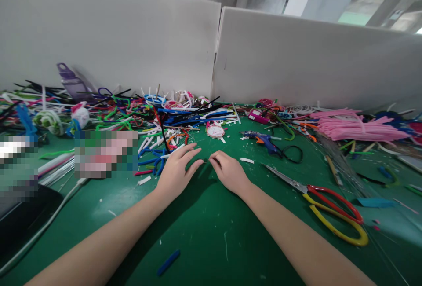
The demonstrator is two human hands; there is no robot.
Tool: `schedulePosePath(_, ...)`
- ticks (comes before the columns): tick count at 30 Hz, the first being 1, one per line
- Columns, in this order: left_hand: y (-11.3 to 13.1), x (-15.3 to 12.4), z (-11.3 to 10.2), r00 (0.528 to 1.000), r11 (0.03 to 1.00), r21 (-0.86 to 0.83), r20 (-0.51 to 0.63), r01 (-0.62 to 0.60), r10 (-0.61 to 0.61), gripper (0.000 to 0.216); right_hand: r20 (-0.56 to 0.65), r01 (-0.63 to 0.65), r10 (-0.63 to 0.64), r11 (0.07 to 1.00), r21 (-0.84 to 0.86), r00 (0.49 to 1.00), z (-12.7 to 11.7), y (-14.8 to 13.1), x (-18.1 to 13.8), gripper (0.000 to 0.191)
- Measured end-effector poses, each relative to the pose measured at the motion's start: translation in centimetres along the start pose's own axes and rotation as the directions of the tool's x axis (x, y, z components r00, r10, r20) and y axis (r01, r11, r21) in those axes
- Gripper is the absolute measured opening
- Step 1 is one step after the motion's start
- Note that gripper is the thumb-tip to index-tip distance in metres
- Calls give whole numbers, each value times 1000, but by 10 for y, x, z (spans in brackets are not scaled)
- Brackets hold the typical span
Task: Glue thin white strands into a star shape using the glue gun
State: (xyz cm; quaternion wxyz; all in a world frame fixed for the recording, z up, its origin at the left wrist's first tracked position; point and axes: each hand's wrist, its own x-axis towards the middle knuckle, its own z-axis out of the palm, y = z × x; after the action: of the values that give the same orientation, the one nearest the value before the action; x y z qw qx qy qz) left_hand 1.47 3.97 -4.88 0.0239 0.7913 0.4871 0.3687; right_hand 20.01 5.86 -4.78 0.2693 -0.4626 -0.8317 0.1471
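Observation:
Over the green table (198, 242), my two hands face each other with a small gap between them. My left hand (178, 169) has its thumb and fingers apart, and nothing shows in its grasp. In a pinch, my right hand (229, 171) has its thumb against the fingers; a tiny dark bit seems to stick out at the tips, too small to name. Just beyond the hands lies a round white disc with a pink rim (215, 131). Cut blue pipe cleaner pieces (158, 160) lie beside my left hand, and a short white strip (247, 160) is near my right hand.
Scissors (313, 193) with red and yellow handles lie at right, below a blue glue gun (263, 141). A pink pipe cleaner bundle (359, 127) is at far right. Mixed pipe cleaners line the white partition (132, 44). A purple bottle (74, 83) leans at back left.

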Motion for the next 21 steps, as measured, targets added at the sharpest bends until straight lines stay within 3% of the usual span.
schedulePosePath(7, 4, 0, -2, 997, 997, 1, -35, 75, -75, 38, -7, 3, -3, 1000, 5, 1000, 1, 1, 0, 21)
schedulePosePath(21, 4, -1, -2, 997, 996, 45, -1, 77, -77, 16, -11, 12, -12, 1000, 2, 1000, 1, 1, 0, 21)
